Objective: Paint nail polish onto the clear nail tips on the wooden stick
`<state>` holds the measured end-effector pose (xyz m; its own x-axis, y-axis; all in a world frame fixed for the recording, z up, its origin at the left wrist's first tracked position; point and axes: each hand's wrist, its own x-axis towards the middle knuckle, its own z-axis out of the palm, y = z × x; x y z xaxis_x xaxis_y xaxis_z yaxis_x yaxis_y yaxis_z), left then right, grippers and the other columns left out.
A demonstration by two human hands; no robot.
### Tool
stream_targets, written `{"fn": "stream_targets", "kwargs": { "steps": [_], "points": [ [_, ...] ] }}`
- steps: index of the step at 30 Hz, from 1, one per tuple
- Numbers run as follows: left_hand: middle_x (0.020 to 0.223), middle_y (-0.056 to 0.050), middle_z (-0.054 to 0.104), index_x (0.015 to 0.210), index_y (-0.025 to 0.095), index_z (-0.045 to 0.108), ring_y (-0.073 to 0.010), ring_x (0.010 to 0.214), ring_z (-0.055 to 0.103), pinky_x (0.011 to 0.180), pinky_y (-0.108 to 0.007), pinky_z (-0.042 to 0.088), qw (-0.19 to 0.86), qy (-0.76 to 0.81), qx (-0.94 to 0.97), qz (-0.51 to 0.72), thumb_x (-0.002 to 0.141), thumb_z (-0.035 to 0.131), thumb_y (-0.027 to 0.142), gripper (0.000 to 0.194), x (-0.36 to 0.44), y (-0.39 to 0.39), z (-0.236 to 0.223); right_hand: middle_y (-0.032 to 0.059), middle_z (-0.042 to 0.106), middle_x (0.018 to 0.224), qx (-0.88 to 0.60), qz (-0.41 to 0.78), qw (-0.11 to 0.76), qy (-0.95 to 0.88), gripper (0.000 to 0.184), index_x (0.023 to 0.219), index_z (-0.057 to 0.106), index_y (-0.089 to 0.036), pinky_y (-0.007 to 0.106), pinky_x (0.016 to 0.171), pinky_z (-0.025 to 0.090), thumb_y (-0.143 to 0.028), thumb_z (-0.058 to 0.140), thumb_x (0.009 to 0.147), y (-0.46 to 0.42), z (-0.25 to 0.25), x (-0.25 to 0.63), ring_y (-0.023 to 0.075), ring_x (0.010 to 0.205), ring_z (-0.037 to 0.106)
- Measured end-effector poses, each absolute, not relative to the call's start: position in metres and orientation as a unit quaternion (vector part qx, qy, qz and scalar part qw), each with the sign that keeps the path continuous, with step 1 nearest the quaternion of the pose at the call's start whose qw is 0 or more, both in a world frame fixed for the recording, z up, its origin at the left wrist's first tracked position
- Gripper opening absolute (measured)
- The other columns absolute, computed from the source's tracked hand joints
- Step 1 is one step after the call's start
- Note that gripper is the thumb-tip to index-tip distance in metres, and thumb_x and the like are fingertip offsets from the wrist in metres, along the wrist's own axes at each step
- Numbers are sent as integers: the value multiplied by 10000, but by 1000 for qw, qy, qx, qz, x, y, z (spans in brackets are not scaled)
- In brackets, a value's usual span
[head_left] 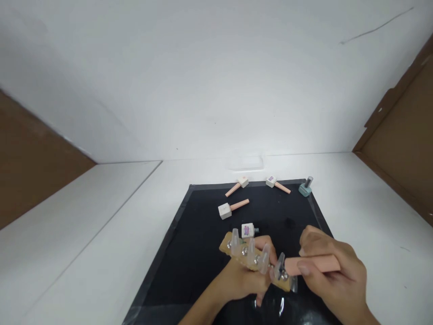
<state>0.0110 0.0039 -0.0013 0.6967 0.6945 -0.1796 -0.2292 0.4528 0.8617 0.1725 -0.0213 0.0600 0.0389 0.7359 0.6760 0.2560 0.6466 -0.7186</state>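
Note:
My left hand is closed around a tan nail tip stand, which slants across the view below centre. Several clear false nails stick up from silver balls along it. In my right hand is a pink-capped nail polish brush, gripped by its long handle. The brush end meets the rightmost false nail, where something dark shows; I cannot tell how much is coated. Just beyond the stand, a white uncapped polish bottle lies on its side, its neck pointing right.
A black mat covers the middle of the white table. Three white bottles with pink caps lie on it: one at left, two near the back. A teal bottle is at the far right corner. Brown cardboard panels flank both sides.

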Motion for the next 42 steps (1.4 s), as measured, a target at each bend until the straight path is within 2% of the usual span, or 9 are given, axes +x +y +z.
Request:
{"fn": "stream_targets", "kwargs": {
  "steps": [5, 10, 14, 19, 27, 31, 32, 37, 42],
  "points": [
    [448, 87, 478, 666, 163, 494, -34, 301, 441, 297, -108, 350, 777, 291, 475, 294, 616, 751, 274, 285, 11, 4, -2, -27, 488, 482, -354, 152, 605, -697, 246, 683, 556, -196, 241, 399, 434, -264, 582, 918, -19, 62, 174, 111, 416, 458],
    [488, 78, 495, 679, 158, 506, -30, 322, 458, 307, -103, 359, 784, 276, 468, 300, 627, 787, 315, 326, 9, 4, -1, -24, 493, 494, -355, 163, 607, -692, 247, 687, 554, -191, 237, 414, 437, -275, 589, 916, -20, 59, 174, 110, 436, 465],
    [486, 81, 519, 701, 162, 500, -23, 315, 444, 312, -104, 376, 821, 200, 436, 310, 657, 802, 352, 359, 6, 0, -11, -25, 499, 512, -367, 232, 644, -631, 251, 688, 584, -198, 245, 424, 421, -314, 607, 910, -24, 49, 172, 117, 461, 469],
    [416, 102, 480, 759, 170, 491, -22, 276, 390, 305, -106, 384, 843, 107, 398, 346, 774, 727, 370, 309, 7, -5, -25, -22, 513, 539, -375, 316, 694, -527, 210, 720, 680, -213, 244, 456, 418, -359, 664, 870, -27, 41, 171, 121, 504, 481],
    [495, 82, 554, 768, 180, 471, -6, 290, 386, 316, -111, 431, 862, 49, 356, 357, 770, 737, 372, 327, 12, -5, -20, -18, 556, 555, -319, 465, 647, -513, 193, 841, 752, -285, 225, 424, 398, -443, 779, 733, -23, 42, 179, 131, 510, 491],
    [495, 74, 561, 758, 172, 492, -15, 301, 418, 324, -117, 442, 868, 62, 348, 348, 778, 735, 327, 289, 13, -5, -20, 18, 669, 688, -316, 401, 658, -554, 79, 815, 734, -268, 272, 537, 497, -339, 708, 837, -26, 43, 180, 151, 606, 584],
    [495, 74, 558, 753, 170, 495, -18, 303, 423, 324, -121, 444, 869, 62, 345, 348, 773, 739, 323, 288, 14, -4, -20, 20, 685, 704, -308, 370, 662, -574, 103, 796, 729, -265, 279, 553, 506, -322, 678, 865, -26, 44, 180, 149, 606, 589],
    [470, 74, 528, 742, 170, 499, -32, 307, 441, 322, -122, 435, 868, 70, 354, 341, 793, 715, 336, 278, 15, 1, -20, 14, 686, 610, -326, 249, 608, -680, 134, 861, 711, -251, 301, 503, 495, -350, 629, 898, -24, 51, 179, 159, 532, 567],
    [499, 78, 528, 739, 172, 500, -23, 304, 423, 321, -126, 435, 868, 64, 353, 344, 768, 739, 324, 284, 14, 4, -23, 22, 694, 627, -344, 193, 627, -672, 120, 848, 700, -243, 296, 476, 485, -304, 617, 909, -22, 52, 181, 163, 534, 564]
  ]
}}
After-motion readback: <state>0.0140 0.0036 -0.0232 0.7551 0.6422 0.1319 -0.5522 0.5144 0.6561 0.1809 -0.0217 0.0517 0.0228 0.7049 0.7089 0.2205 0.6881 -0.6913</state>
